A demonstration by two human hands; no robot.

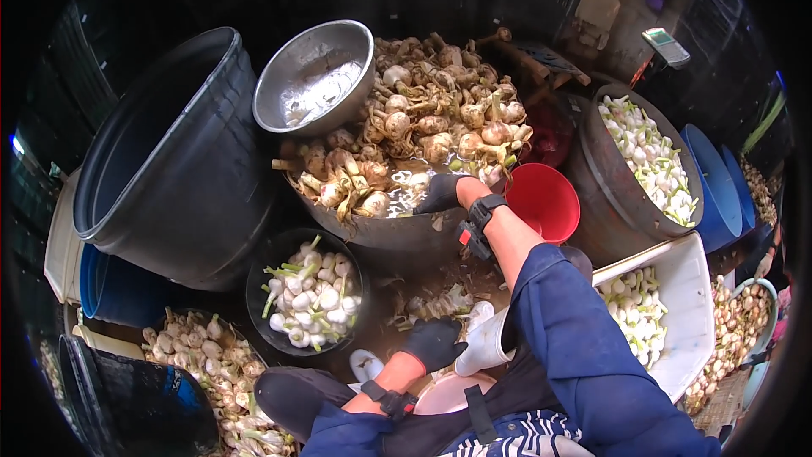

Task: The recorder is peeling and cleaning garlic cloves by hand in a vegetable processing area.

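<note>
My right hand, in a black glove, reaches over the near rim of a large round tub. It is down at the pale, wet patch beside the garlic bulbs heaped there with brown skins and dry stalks. Its fingers are hidden, so whether it grips a bulb cannot be told. My left hand, also gloved in black, hangs low between my knees beside a white boot. Its fingers look loosely apart, with nothing visible in them. A black bowl of cleaned white garlic stands left of that hand.
A steel bowl rests on the tub's far left edge, beside a big dark barrel. At right are a red bucket, a drum of peeled garlic and a white crate. Loose peelings litter the ground.
</note>
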